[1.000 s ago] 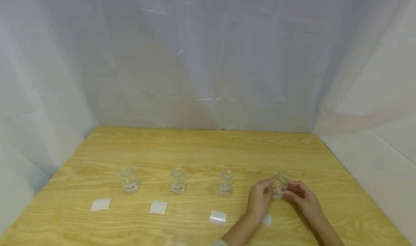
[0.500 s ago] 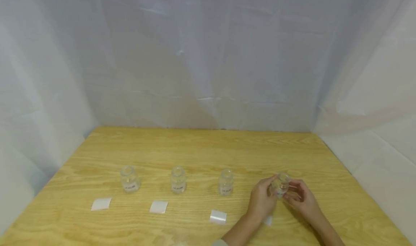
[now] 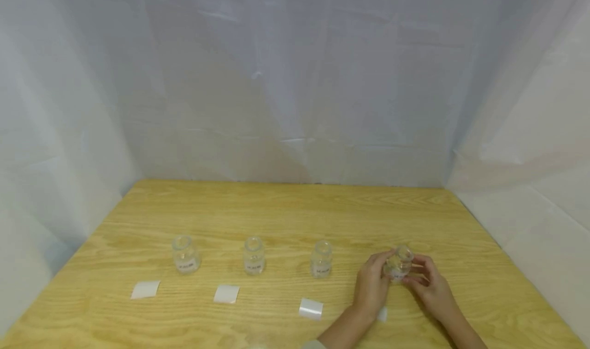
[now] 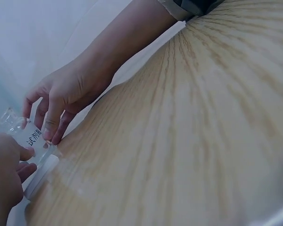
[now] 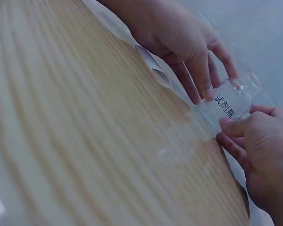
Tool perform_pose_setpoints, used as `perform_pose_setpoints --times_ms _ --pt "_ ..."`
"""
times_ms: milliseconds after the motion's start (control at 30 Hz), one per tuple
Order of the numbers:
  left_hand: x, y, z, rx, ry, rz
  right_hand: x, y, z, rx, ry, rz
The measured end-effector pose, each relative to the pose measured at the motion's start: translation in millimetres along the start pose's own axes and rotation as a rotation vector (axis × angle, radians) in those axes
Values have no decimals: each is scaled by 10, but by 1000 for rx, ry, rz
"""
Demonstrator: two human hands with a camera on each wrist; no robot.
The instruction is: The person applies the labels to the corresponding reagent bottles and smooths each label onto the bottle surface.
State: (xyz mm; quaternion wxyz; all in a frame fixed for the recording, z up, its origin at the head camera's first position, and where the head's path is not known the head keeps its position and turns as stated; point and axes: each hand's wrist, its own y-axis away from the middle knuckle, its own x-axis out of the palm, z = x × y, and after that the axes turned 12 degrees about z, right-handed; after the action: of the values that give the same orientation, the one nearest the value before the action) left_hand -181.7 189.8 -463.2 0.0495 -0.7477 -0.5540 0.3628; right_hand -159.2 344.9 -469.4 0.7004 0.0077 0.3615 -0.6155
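A small clear glass reagent bottle (image 3: 399,263) is between my two hands at the right of the table, its mouth leaning slightly right in the head view. My left hand (image 3: 371,287) grips it from the left with thumb and fingers. From the other side my right hand (image 3: 433,290) pinches it with its thumb and fingertips. Dark characters mark its white label (image 5: 225,106), which faces me in both wrist views. Whether the bottle's base touches the table I cannot tell. A white slip (image 3: 382,314) lies partly hidden behind my left wrist.
Three similar labelled bottles, at left (image 3: 186,257), centre-left (image 3: 254,257) and centre (image 3: 321,260), stand upright in a row. In front of them lie a left slip (image 3: 145,289), a middle slip (image 3: 226,294) and a glossy slip (image 3: 311,308). White sheeting (image 3: 295,82) encloses the wooden table (image 3: 286,210).
The held bottle has tipped slightly to the right. My left thumb has left the bottle's front, and the right fingers have shifted a little. The other bottles and slips stay put.
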Motion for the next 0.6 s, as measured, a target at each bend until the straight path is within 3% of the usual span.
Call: perform_pose_setpoints --times_ms 267,600 --pt "-41 -15 -27 -86 137 24 -65 4 -20 61 -88 15" --pt "-73 -2 -61 -126 176 72 -93 15 1 84 -202 31"
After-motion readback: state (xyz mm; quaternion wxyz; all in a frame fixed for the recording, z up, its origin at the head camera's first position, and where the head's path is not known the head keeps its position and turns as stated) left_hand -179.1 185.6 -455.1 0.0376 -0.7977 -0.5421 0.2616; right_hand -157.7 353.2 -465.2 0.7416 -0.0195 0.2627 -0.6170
